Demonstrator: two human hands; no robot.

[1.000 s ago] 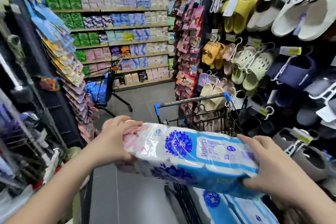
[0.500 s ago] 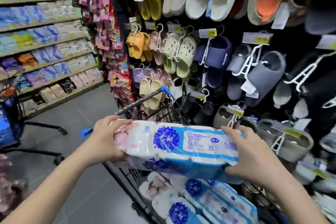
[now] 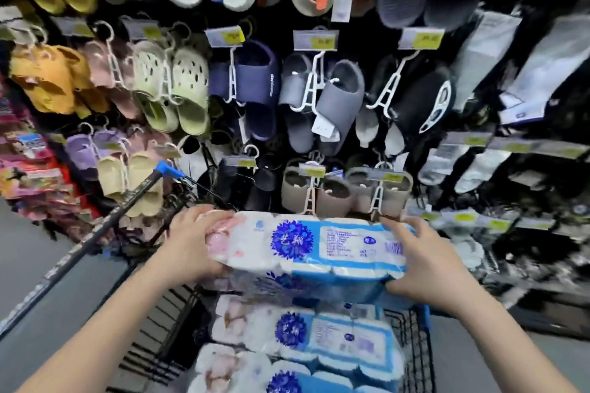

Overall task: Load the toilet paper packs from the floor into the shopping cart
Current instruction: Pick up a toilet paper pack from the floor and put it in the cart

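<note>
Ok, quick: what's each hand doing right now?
Left hand: holds the left end of the pack.
Right hand: holds the right end of the same pack.

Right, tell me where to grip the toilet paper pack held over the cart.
By its two short ends, one hand from each side, as the left hand and right hand do: the toilet paper pack is long, soft and level.

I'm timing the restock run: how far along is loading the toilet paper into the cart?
Done: a middle pack and a near pack lie in the shopping cart. In hand: the left hand and right hand grip the held pack by its ends, above those two. Left: setting it down; whether more packs wait on the floor cannot be told.
</note>
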